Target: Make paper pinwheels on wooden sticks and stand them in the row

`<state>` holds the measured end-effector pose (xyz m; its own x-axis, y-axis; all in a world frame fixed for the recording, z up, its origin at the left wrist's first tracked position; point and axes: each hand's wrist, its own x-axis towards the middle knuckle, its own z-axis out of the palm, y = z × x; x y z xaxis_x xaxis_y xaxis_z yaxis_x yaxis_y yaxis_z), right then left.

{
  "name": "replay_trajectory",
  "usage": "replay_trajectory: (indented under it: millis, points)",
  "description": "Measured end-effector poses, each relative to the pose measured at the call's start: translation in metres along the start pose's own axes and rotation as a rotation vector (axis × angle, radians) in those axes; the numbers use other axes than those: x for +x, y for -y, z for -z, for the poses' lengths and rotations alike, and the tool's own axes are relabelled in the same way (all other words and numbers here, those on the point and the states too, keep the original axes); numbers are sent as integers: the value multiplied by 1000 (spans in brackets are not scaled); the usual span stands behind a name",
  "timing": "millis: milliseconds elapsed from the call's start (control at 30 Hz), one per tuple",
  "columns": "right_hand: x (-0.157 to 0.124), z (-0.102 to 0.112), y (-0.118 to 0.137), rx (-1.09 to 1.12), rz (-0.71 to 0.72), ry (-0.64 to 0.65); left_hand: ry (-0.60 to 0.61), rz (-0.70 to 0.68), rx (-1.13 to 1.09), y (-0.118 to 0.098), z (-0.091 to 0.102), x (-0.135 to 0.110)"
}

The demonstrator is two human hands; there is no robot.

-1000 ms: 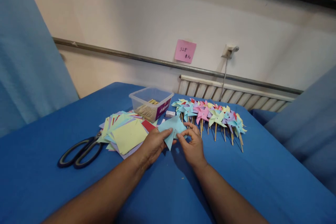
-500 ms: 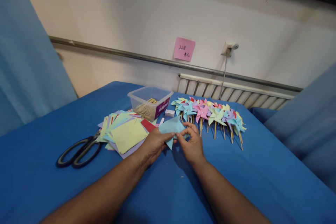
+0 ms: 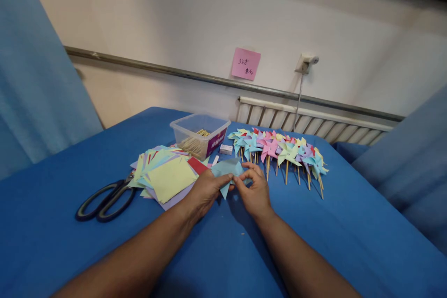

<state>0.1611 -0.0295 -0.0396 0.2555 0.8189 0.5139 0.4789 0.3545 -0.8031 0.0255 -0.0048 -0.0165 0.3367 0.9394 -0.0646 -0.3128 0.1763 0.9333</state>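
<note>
Between my hands is a light blue paper pinwheel piece (image 3: pixel 225 167), partly folded, with pointed corners sticking out. My left hand (image 3: pixel 208 190) is closed on its left and lower side, thumb pressed near the centre. Opposite it, my right hand (image 3: pixel 254 190) pinches the right side with thumb and fingertips, close to the left thumb. Fingers cover the middle of the paper, so any pin there is hidden. A stack of coloured paper sheets (image 3: pixel 171 179) lies just left of my hands. Finished pinwheels (image 3: pixel 268 147) on sticks lie in a row to the right.
Large dark-handled scissors (image 3: pixel 104 201) lie at the left, blades under the paper. Behind the stack stands a clear plastic box (image 3: pixel 195 125) of wooden sticks, with a small box (image 3: pixel 226 149) beside it. A blue cloth (image 3: pixel 223 251) covers the table; a radiator (image 3: pixel 314 118) is behind.
The upper corner of the blue paper has come down toward the centre between my hands. Both hands hold nearly the same place.
</note>
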Motion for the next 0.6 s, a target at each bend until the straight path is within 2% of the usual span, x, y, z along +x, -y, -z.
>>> replay_trajectory:
  millis: [200,333,467,533,600]
  points:
    - [2,1,-2,89,-9,-45,-61,77,75,-7,1,1]
    - [8,4,-7,334,-165,-62,-80,74,187,-16,-1,-2]
    - [11,9,-6,655,-395,150,-59,62,328,-20,-2,-4]
    - [11,13,-3,706,-451,270,-16,31,378,-19,-1,-4]
    - [9,15,-2,688,-475,337,15,-14,422,-18,2,-4]
